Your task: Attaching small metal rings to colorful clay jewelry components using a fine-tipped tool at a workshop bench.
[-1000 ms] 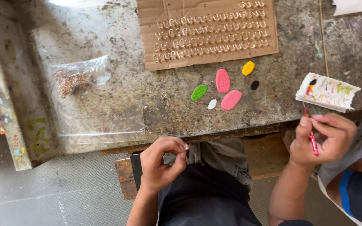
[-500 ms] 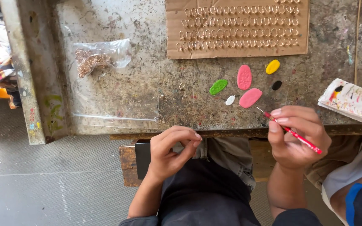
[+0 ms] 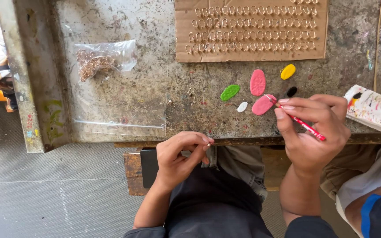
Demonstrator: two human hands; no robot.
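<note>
While pinched in the right hand (image 3: 314,132), thin red brush (image 3: 303,124), tip touching the lower pink paint blob (image 3: 263,105) on the rough, stained stone table (image 3: 199,101). Left hand (image 3: 179,156) curled at the table edge, fingertips pinching something tiny, too small to tell. Beyond, corrugated cardboard (image 3: 250,28) lined with small metal rings.

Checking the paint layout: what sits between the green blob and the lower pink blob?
In the head view, a small white blob lies between the green blob and the lower pink blob.
</note>
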